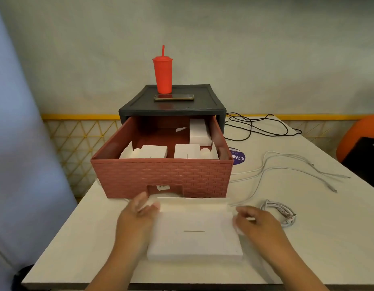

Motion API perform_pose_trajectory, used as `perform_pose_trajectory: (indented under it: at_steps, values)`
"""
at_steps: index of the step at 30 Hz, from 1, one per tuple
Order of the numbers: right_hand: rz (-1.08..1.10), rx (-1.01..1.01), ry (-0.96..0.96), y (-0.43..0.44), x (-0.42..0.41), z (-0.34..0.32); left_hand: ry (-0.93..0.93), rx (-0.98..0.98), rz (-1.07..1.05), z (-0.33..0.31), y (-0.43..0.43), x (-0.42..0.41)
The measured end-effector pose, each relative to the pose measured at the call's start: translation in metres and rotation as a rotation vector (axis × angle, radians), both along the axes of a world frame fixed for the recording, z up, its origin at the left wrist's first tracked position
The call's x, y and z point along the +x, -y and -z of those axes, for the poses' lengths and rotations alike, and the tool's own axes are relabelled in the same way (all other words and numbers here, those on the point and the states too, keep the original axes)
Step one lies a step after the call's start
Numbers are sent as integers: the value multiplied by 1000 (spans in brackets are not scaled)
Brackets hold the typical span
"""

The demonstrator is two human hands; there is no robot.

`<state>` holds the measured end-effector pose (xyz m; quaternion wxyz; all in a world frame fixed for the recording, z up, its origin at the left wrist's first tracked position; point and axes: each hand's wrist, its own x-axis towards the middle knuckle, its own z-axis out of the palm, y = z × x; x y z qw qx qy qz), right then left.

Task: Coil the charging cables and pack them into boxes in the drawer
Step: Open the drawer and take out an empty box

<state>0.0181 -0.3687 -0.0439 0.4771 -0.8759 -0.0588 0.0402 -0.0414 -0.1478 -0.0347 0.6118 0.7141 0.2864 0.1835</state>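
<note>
The table (308, 238) carries everything. Just past the fingertips stands the open drawer (161, 177) with three boxes already inside; I judge the free floor is at its back left, so a careless drop could land on the front pair. Between the hands lies the white box (194, 234), lid down and far flap raised close to the drawer front. I cannot tell whether a cable is inside, and shutting it empty would waste the step.

The left hand (137, 215) pinches the box's left side flap between thumb and fingers; the right hand (257, 223) curls its fingers round the right edge, though blur hides the exact grip. If I lift from here, the thin flaps may buckle or the raised flap may catch the drawer wall.

Beyond the right fingers the loose white cables (287, 166) trail across the table; one strand runs close to the box's far right corner and could snag or be dragged. Just right of the right fingers sits the coiled cable (280, 213), apparently untied; a knock from the wrist could spring it open.
</note>
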Motion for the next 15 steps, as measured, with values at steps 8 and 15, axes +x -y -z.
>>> perform_pose_trajectory:
  at_steps: [8,15]
  values:
    - [49,8,242,-30,47,-41,145,-208,-43,-19,-25,17]
    - [89,-38,312,-48,73,-42,159,-198,-19,-20,-27,34]
